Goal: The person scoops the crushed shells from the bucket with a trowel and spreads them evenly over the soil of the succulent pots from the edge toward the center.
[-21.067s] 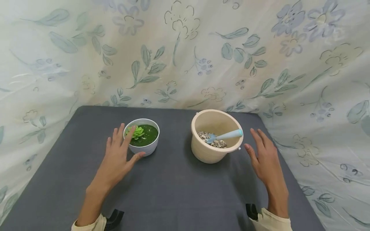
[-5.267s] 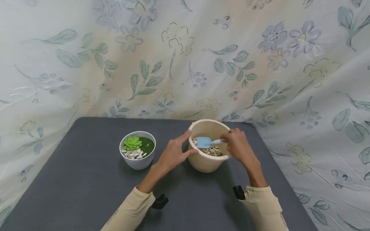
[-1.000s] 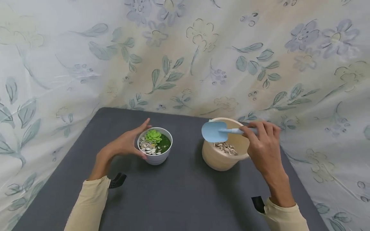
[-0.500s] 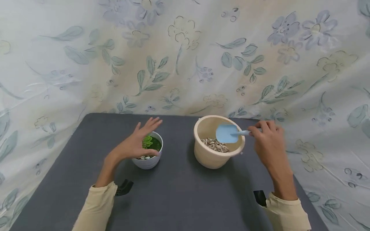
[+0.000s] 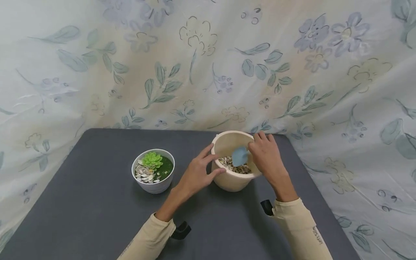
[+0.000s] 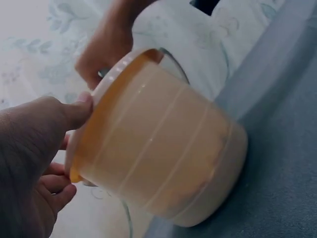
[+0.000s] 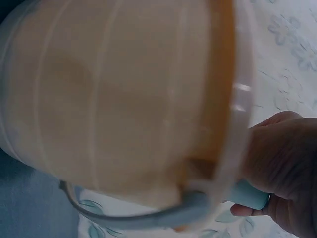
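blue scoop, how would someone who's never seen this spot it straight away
On the dark grey table, find the cream bucket, right of the white pot. Look inside the bucket for the blue scoop, held by the person's right hand. Its single plain blue blade stands out from the cream wall and the many small, mottled, shell-like bits.

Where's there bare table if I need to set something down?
Widest: the grey tabletop left of the white pot. More lies between the left sleeve and right sleeve, in front of the beige bucket, plus a smaller gap between pot and bucket. Crowded: the bucket, with the left hand at its rim and the right hand holding the scoop.
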Action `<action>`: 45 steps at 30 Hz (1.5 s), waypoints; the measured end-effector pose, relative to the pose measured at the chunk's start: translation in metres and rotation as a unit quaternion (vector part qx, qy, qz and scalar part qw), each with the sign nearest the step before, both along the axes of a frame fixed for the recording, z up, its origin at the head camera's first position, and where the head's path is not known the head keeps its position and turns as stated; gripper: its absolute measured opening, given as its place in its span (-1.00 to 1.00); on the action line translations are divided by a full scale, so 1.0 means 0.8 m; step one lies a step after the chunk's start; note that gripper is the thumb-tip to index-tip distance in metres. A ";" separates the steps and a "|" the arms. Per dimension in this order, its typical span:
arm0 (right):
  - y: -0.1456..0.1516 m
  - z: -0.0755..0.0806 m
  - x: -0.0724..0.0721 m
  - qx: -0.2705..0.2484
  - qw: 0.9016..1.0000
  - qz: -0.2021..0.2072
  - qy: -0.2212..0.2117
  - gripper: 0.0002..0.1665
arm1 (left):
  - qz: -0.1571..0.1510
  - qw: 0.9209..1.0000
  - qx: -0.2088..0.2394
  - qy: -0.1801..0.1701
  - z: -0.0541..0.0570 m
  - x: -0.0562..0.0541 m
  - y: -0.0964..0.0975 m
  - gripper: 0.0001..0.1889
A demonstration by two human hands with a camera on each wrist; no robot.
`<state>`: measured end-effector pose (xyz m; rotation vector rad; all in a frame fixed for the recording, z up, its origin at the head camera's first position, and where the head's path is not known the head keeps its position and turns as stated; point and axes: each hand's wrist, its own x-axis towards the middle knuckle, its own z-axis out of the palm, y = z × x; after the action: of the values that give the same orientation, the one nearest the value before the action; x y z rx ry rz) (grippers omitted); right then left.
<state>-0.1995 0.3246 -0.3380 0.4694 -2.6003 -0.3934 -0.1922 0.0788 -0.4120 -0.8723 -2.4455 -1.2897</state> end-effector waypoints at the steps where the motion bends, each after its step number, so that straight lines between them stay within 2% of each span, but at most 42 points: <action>1: 0.000 -0.004 -0.002 0.001 1.000 -0.004 -0.006 -0.73 | 0.001 1.000 0.001 0.003 0.000 0.001 0.002 -0.46; 8: -0.002 -0.024 -0.007 0.009 1.000 -0.008 -0.020 -0.90 | -0.002 1.000 0.001 0.007 -0.003 0.005 0.006 -0.45; 14: -0.010 -0.030 -0.014 0.002 0.999 0.001 -0.033 -0.81 | 0.008 1.000 0.013 0.012 -0.004 0.003 0.002 -0.44; 18: -0.012 -0.035 -0.016 -0.034 0.997 0.006 -0.075 -0.64 | 0.008 1.000 0.007 0.016 -0.005 0.004 0.000 -0.43; 22: -0.010 -0.038 -0.018 -0.098 0.989 0.019 -0.106 -0.43 | 0.008 1.000 0.006 0.013 -0.007 0.007 -0.001 -0.43; 24: -0.008 -0.039 -0.018 -0.122 0.986 0.024 -0.111 -0.42 | 0.011 1.000 0.008 0.007 -0.007 0.008 -0.001 -0.42; 27: -0.006 -0.038 -0.015 -0.139 0.985 0.024 -0.102 -0.53 | 0.015 1.000 0.009 0.001 -0.007 0.008 -0.001 -0.42; 30: -0.003 -0.035 -0.009 -0.154 0.985 0.021 -0.080 -0.78 | 0.014 1.000 0.013 0.001 -0.006 0.005 0.001 -0.41; 33: -0.002 -0.030 0.000 -0.171 0.983 0.019 -0.063 -0.95 | 0.012 1.000 0.024 0.002 -0.008 0.004 0.002 -0.41; 45: 0.011 -0.025 0.026 -0.239 0.970 0.025 -0.019 -0.92 | 0.015 0.999 0.035 -0.002 -0.010 0.003 0.000 -0.41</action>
<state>-0.1783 0.3335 -0.3580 0.3706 -2.5925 0.2621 -0.1900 0.0787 -0.4200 -0.8136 -2.3910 -1.3589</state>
